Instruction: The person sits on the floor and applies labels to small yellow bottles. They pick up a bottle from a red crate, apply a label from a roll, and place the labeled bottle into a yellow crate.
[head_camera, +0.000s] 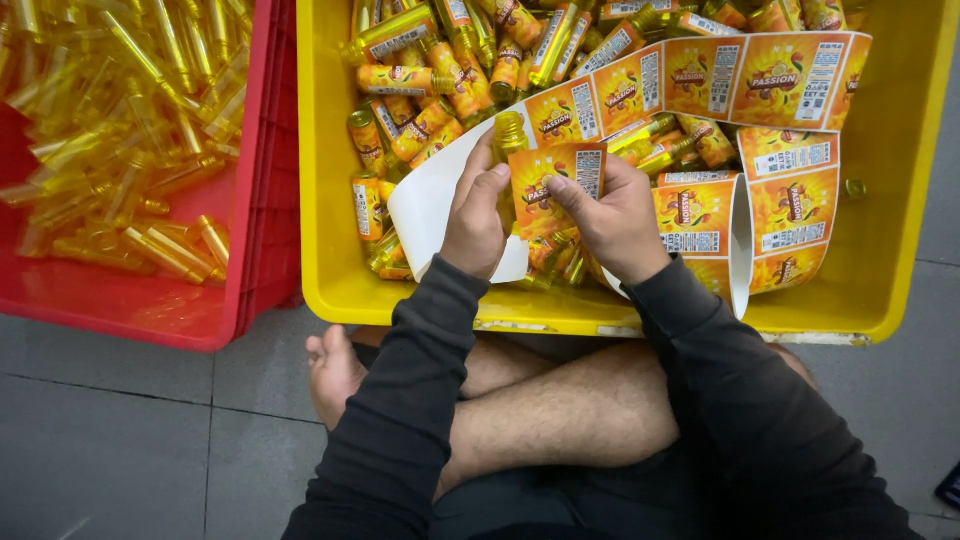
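Person sits cross-legged on a grey tiled floor (120, 440), both hands working over the near wall of a yellow crate (330, 270). Left hand (478, 215) is closed around a small yellow bottle (510, 132), fingers wrapped on its body, gold cap sticking out above the fingertips. Right hand (612, 218) pinches an orange label (556, 180) with thumb and forefinger and presses it against the bottle's side; the label touches the bottle and is only partly wrapped. The bottle is held above the crate's near-left part, just over the pile inside. A long strip of orange labels (700, 80) on white backing paper (425, 200) runs from the hands across the pile toward the crate's far-right corner, then curls down along the right side to the near edge. Labelled bottles (420, 110) lie heaped in the far-left part of the crate. A red crate (260, 200) stands just beside the yellow one on its left, touching or nearly so, holding unlabelled yellow bottles (130, 110). Dark sleeves cover both forearms.
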